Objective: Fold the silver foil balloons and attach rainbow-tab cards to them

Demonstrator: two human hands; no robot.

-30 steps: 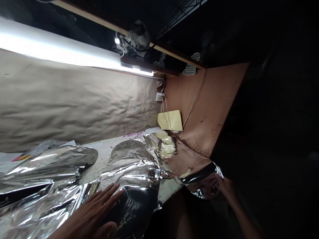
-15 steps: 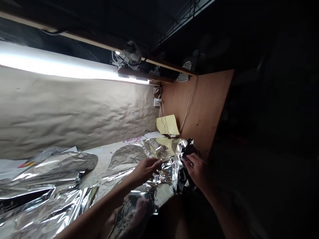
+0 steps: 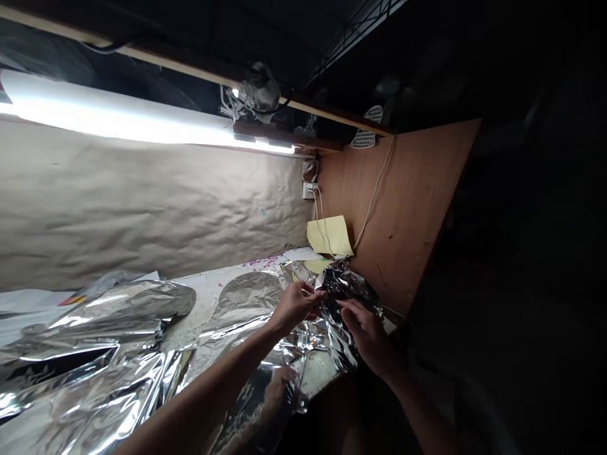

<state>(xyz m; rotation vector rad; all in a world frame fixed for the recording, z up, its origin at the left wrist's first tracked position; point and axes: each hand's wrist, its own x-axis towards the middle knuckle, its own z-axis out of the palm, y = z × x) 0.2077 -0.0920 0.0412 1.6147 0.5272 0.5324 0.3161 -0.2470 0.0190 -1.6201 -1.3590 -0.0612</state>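
Note:
My left hand (image 3: 298, 304) is closed, its thumb and fingers pinching the edge of a crumpled silver foil sheet (image 3: 344, 341). Just to its right, my right hand (image 3: 365, 330) has thumb and forefinger drawn close together on the same foil; its fingertips partly cover the grip. The foil bunches up dark and shiny behind and between both hands. Under my left forearm lies a smooth flat foil piece (image 3: 251, 291) with a rounded end.
More silver foil pieces (image 3: 137, 309) cover the table's left side. Against the wooden side panel (image 3: 398, 208) leans a yellow paper (image 3: 331, 235), with cords hanging from a wall socket (image 3: 310, 190). A bright tube lamp (image 3: 142, 120) hangs above the back wall.
The foil's right part has been gathered up and folded into a dark bunch. My left hand has moved up and right to it, nearer my right hand. The view has shifted slightly.

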